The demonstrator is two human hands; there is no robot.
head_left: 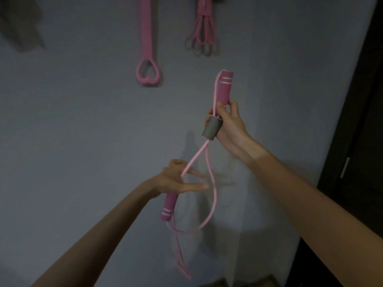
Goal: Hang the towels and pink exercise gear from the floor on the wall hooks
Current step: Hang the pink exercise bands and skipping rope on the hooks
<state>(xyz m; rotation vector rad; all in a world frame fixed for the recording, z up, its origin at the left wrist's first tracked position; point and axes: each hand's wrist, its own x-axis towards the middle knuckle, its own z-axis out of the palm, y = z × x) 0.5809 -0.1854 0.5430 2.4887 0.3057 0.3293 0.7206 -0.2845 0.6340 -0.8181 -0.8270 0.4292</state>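
Note:
A pink jump rope is held in front of the grey wall (83,121). My right hand (230,123) grips its upper handle (225,88), which points up and ends in a grey cap (211,131). My left hand (180,179) holds the lower handle (169,208) against its palm, handle pointing down, fingers partly spread. The thin pink cord (211,195) loops between both hands and trails down. On the wall above hang a pink band with a heart-shaped end (148,59) and a pink multi-loop stretch band (203,32).
A dark door or cabinet edge (356,100) with a metal handle (345,167) borders the wall on the right. Something grey, possibly a towel (20,23), hangs at the top left. The hooks themselves are out of frame.

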